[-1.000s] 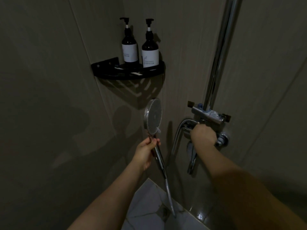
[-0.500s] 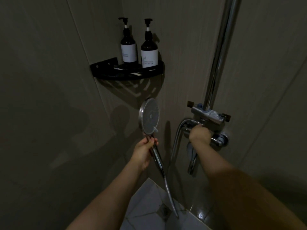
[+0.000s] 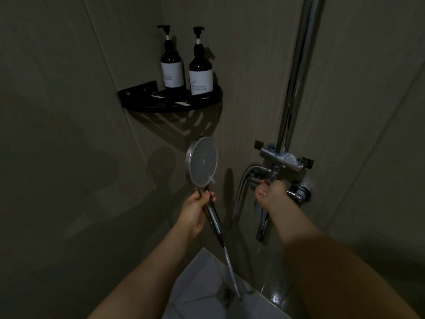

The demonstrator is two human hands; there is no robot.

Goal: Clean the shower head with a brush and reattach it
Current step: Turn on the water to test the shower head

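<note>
My left hand [image 3: 195, 210] grips the chrome handle of the round shower head [image 3: 202, 162], which stands upright with its grey spray face turned toward me and to the right. Its hose [image 3: 230, 265] trails down to the floor. My right hand [image 3: 271, 194] reaches to the chrome mixer valve [image 3: 285, 166] on the wall and its fingers curl on the lever there. Water runs from the spout [image 3: 262, 229] below the valve. No brush is in sight.
A chrome riser pipe [image 3: 296, 72] climbs the wall above the valve. A black corner shelf [image 3: 170, 104] carries two dark pump bottles [image 3: 172, 65] [image 3: 200, 72]. White marbled floor [image 3: 197, 291] shows at the bottom. The room is dim.
My right hand has dropped slightly and turned on the valve lever, and water now flows from the spout. The shower head has turned its face a little more toward me.
</note>
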